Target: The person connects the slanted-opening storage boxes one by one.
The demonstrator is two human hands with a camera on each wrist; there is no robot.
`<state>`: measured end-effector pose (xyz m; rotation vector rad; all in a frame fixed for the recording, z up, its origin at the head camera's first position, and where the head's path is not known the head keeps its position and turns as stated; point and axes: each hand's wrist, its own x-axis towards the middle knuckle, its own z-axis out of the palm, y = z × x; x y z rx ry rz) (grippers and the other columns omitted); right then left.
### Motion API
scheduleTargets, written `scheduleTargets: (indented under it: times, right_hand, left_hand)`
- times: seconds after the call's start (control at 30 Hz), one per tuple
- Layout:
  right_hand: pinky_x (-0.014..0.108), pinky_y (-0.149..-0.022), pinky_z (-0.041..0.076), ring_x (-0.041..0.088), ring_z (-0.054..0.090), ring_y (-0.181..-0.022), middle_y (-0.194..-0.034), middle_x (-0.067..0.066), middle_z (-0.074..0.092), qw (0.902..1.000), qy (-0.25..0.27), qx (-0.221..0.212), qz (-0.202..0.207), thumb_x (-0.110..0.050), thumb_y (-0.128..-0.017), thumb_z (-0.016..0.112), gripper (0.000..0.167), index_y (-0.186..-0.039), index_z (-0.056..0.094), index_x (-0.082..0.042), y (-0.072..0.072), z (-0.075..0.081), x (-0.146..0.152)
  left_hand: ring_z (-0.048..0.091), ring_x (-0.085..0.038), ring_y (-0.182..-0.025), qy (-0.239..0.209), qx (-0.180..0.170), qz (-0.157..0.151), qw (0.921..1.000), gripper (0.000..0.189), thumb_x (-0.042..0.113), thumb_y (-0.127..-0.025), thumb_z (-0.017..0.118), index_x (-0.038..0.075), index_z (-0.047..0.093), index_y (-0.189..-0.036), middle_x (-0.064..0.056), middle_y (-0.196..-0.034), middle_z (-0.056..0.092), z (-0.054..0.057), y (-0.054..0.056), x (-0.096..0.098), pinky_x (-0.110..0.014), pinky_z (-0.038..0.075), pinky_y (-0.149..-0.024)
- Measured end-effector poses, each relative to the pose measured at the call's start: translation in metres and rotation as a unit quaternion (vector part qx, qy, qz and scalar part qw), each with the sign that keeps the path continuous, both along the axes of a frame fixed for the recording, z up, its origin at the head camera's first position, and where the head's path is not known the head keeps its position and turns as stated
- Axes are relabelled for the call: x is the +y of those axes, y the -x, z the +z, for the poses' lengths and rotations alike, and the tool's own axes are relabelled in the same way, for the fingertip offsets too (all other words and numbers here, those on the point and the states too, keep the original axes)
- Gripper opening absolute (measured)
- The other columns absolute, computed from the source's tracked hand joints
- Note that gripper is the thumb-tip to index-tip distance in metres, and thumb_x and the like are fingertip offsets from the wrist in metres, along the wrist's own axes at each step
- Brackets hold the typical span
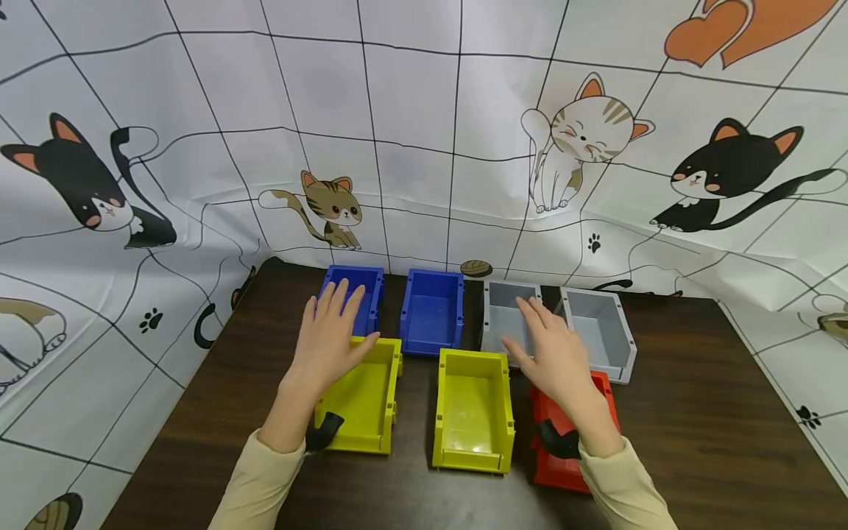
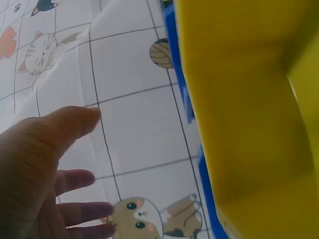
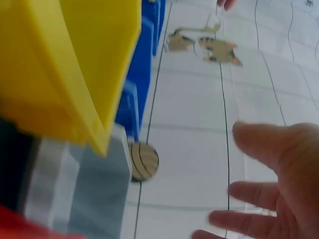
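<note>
At the centre of the head view stand 2 blue bins (image 1: 432,313), left of 2 grey bins (image 1: 599,327); lower down are 2 yellow bins (image 1: 473,412) and 1 red bin (image 1: 559,475), 7 bins altogether. Also at mid-frame are 2 hands: 1 left hand (image 1: 326,338), 1 right hand (image 1: 558,350). Lower still come 2 sleeves (image 1: 255,482). Across the upper half, 4 whole printed cats (image 1: 599,129) show, with 1 whole printed yarn ball (image 1: 476,269) at centre.
</note>
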<state>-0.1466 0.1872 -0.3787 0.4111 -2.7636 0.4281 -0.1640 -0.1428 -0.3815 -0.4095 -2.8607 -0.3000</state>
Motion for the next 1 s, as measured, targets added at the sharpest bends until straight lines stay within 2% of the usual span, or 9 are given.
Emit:
scheduleTargets:
  times: [0.1, 0.23, 0.47, 0.7, 0.9, 1.0]
  right_hand:
    - [0.051, -0.076, 0.051, 0.038, 0.058, -0.102, -0.124, 0.022, 0.055, 0.9993, 0.036, -0.012, 0.005, -0.025, -0.084, 0.071, 0.057, -0.131, 0.050, 0.000, -0.008, -0.006, -0.008]
    - [0.041, -0.064, 0.054, 0.030, 0.063, -0.086, -0.109, 0.020, 0.060, 0.9970, 0.065, -0.041, -0.003, -0.018, -0.082, 0.073, 0.052, -0.126, 0.054, 0.002, -0.019, -0.015, -0.014]
    - [0.031, -0.060, 0.054, 0.019, 0.058, -0.069, -0.100, 0.018, 0.059, 0.9897, 0.084, -0.112, -0.029, -0.013, -0.081, 0.073, 0.049, -0.123, 0.055, 0.002, -0.030, -0.027, -0.020]
    - [0.021, -0.049, 0.045, 0.013, 0.046, -0.057, -0.081, 0.012, 0.057, 0.9857, 0.089, -0.140, -0.028, -0.010, -0.080, 0.073, 0.048, -0.121, 0.053, 0.007, -0.032, -0.037, -0.023]
    - [0.024, -0.048, 0.048, 0.014, 0.049, -0.056, -0.076, 0.013, 0.060, 0.9836, 0.100, -0.148, -0.024, -0.006, -0.079, 0.072, 0.048, -0.118, 0.052, 0.011, -0.031, -0.041, -0.025]
    - [0.025, -0.048, 0.050, 0.014, 0.052, -0.055, -0.075, 0.013, 0.062, 0.9806, 0.117, -0.155, -0.023, -0.004, -0.079, 0.072, 0.050, -0.120, 0.050, 0.013, -0.030, -0.043, -0.025]
  left_hand:
    - [0.026, -0.041, -0.134, -0.001, 0.002, -0.008, 1.0000, 0.069, 0.037, -0.087, 0.065, 0.004, 0.039, -0.141, -0.024, -0.146, 0.032, -0.004, -0.006, -0.010, -0.058, 0.020, -0.107]
    - [0.035, -0.041, -0.129, -0.008, 0.007, -0.029, 0.9995, 0.064, 0.031, -0.086, 0.067, 0.002, 0.043, -0.137, -0.024, -0.140, 0.040, -0.012, -0.013, -0.025, -0.058, 0.028, -0.104]
    - [0.048, -0.037, -0.119, -0.049, 0.000, -0.070, 0.9963, 0.058, 0.023, -0.083, 0.072, 0.001, 0.049, -0.132, -0.021, -0.132, 0.050, -0.035, -0.022, -0.046, -0.055, 0.041, -0.094]
    - [0.054, -0.033, -0.111, -0.111, -0.038, -0.076, 0.9901, 0.054, 0.017, -0.084, 0.070, 0.001, 0.049, -0.131, -0.018, -0.125, 0.055, -0.057, -0.030, -0.060, -0.050, 0.048, -0.087]
    - [0.059, -0.020, -0.085, -0.202, -0.054, -0.111, 0.9715, 0.049, 0.008, -0.083, 0.070, -0.005, 0.051, -0.127, -0.017, -0.115, 0.059, -0.068, -0.028, -0.065, -0.035, 0.054, -0.071]
    - [0.059, -0.017, -0.079, -0.239, -0.058, -0.122, 0.9615, 0.049, 0.003, -0.082, 0.070, -0.008, 0.051, -0.126, -0.018, -0.112, 0.059, -0.072, -0.027, -0.067, -0.030, 0.054, -0.068]
